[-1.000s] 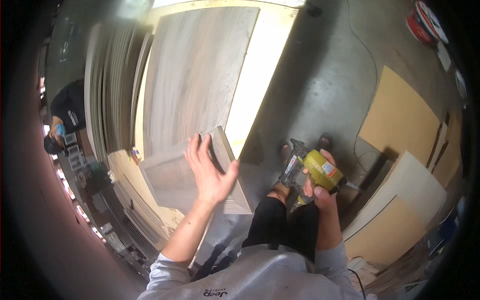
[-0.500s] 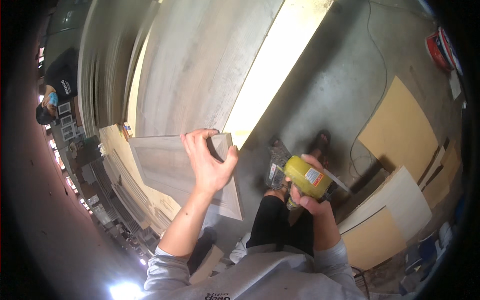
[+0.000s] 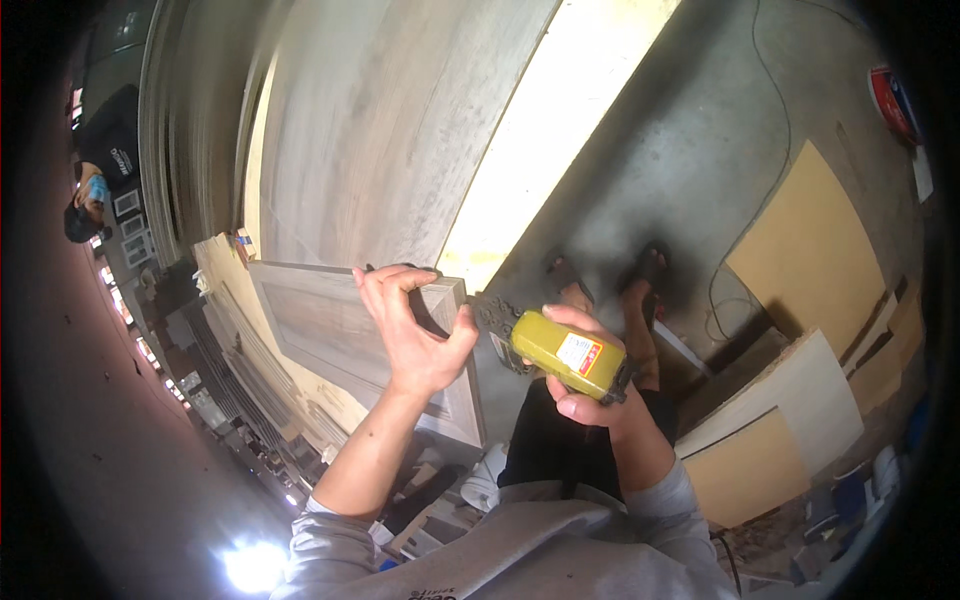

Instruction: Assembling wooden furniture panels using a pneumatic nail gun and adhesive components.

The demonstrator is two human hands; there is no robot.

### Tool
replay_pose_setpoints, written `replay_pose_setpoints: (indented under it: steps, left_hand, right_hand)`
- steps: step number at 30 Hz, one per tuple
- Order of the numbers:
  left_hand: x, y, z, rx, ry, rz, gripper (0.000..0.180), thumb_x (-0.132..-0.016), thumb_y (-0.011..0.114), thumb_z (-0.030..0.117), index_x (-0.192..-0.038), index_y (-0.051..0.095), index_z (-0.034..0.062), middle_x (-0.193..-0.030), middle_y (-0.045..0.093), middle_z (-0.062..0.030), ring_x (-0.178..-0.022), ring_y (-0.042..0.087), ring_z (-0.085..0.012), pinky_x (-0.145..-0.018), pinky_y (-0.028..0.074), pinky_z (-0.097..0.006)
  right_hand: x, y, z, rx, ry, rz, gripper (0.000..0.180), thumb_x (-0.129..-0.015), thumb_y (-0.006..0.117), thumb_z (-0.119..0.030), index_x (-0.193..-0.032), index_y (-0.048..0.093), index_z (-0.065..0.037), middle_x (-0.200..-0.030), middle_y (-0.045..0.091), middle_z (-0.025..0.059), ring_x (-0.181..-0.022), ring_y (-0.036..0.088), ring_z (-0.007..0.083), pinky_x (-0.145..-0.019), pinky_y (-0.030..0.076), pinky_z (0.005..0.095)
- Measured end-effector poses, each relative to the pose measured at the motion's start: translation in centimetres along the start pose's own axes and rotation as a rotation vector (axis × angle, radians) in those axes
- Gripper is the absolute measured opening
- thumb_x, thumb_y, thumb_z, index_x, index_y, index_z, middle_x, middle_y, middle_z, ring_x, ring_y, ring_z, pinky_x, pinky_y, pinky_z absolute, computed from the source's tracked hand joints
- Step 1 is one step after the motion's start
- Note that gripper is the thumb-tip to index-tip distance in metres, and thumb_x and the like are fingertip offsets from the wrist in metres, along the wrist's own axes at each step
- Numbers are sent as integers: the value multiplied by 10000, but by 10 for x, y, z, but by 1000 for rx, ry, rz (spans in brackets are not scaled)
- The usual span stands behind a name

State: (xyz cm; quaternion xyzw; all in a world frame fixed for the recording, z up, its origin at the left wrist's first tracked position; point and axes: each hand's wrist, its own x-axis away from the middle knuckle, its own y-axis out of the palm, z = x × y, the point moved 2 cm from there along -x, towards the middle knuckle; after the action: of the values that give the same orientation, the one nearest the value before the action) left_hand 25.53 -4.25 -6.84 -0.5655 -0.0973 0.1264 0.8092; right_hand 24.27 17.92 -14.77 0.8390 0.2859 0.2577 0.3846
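Fingers [image 3: 385, 290] of the left hand [image 3: 415, 335] curl over the top corner of a grey wooden door panel [image 3: 320, 335] and hold it. The thumb points toward 3 o'clock, near the tip of the tool.

At 3 o'clock from that hand, the right hand [image 3: 585, 385] wraps tight around a yellow power tool [image 3: 565, 352]. The tool's dark nose [image 3: 495, 318] points toward 9 o'clock and sits just beside the panel's edge. Whether it touches the wood is hard to tell.

The door panel leans out toward 8 o'clock from the left hand. Behind it, toward 12 o'clock, a big grey board [image 3: 390, 130] stands with a pale yellow strip [image 3: 545, 140] along its side.

Both feet in sandals [image 3: 605, 275] stand on the grey concrete floor [image 3: 700, 130], at 1 o'clock from the tool. Tan boards [image 3: 810, 250] lie on the floor at 3 o'clock. A thin cord [image 3: 775, 75] runs across the floor near 1 o'clock.

Far off at 10 o'clock, another person in a dark shirt [image 3: 105, 160] stands well apart.
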Motion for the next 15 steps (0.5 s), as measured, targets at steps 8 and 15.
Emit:
replay_pose_setpoints:
  steps: [8, 15]
  left_hand:
    - [-1, -1, 1, 4, 46, 27, 533, -630, 774, 192, -1098, 544, 85, -1071, 519, -127, -1117, 504, -329, -1224, 92, -599]
    - [-1, -1, 1, 9, 44, 18, 527, -627, 763, 190, -1097, 550, 80, -1078, 509, -132, -1118, 502, -332, -1227, 85, -608]
  right_hand:
    - [-16, 2, 3, -62, -37, -12, 786, -748, 738, -173, -1448, 455, 47, -1370, 585, 129, -752, 600, 81, -767, 482, 251]
    - [-16, 1, -6, -205, 90, -50, 794, -772, 738, -142, -1481, 426, 29, -1364, 581, 126, -740, 592, 66, -677, 478, 231]
